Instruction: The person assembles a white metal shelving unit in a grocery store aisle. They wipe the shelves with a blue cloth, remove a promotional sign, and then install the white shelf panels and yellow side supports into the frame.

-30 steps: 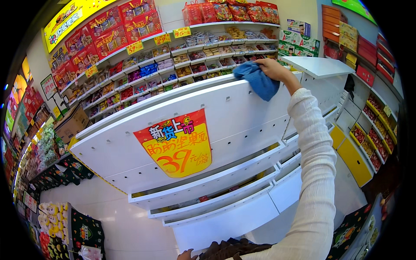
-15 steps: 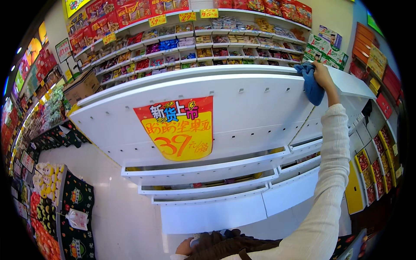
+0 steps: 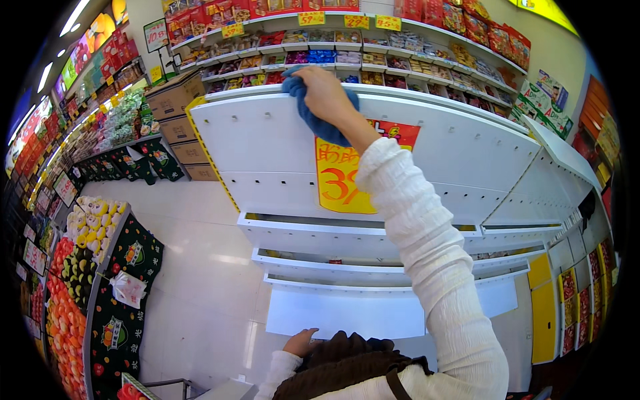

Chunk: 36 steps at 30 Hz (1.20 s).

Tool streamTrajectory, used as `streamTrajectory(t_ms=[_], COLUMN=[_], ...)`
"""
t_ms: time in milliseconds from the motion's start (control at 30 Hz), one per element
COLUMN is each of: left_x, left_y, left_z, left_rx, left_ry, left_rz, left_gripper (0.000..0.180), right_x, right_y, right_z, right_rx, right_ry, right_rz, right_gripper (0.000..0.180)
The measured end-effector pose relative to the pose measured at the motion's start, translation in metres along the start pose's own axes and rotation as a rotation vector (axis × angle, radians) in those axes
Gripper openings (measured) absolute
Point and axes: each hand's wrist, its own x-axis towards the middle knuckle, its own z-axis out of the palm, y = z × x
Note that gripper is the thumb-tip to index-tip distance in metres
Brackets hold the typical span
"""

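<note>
Right hand point(image 3: 325, 97) closed around a bunched blue cloth point(image 3: 313, 120), which lies at the top edge of the white rack point(image 3: 257, 147) and hangs down its near face, hiding part of a red-and-yellow sign point(image 3: 339, 177); left hand point(image 3: 301, 342) low at the near side, finger closure cannot be told. Beyond the rack, on the far side, candy bins point(image 3: 420, 68) in rows; cartons point(image 3: 183, 128) stacked far left, fruit stand point(image 3: 70, 320) near left, well apart from both hands.
</note>
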Motion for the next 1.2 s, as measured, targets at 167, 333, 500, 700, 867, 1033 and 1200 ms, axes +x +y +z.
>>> streamTrajectory(t_ms=[167, 333, 500, 700, 867, 1033, 1200], left_x=[-0.020, -0.033, -0.029, 0.048, 0.109, 0.163, 0.210], left_y=[-0.009, -0.039, -0.037, 0.050, 0.158, 0.232, 0.247], left_z=[-0.020, -0.026, -0.089, -0.246, -0.386, -0.469, -0.470], left_rx=[-0.049, -0.135, -0.133, 0.029, 0.419, 0.602, 0.691], left_ry=[-0.059, 0.072, 0.364, 0.768, 1.152, 1.197, 1.155], left_rz=[-0.096, -0.030, 0.057, 0.391, 0.631, 0.570, 0.542], left_gripper=[0.051, 0.047, 0.043, 0.047, 0.061, 0.034, 0.042], right_x=[0.010, -0.091, -0.234, -0.353, -0.266, -0.187, -0.167], right_y=[-0.094, -0.137, -0.084, 0.012, 0.037, 0.081, 0.156], right_z=[0.081, 0.053, -0.027, -0.181, -0.303, -0.352, -0.363], right_rx=[0.587, 0.856, 0.712, 0.132, -0.451, -0.748, -0.590], right_ry=[-0.041, -0.471, -0.745, -0.080, 0.069, -0.016, -0.341], right_rz=[-0.252, -0.194, 0.411, 0.947, 0.689, 0.548, 0.441], right_gripper=[0.027, 0.029, 0.025, 0.023, 0.045, 0.053, 0.045])
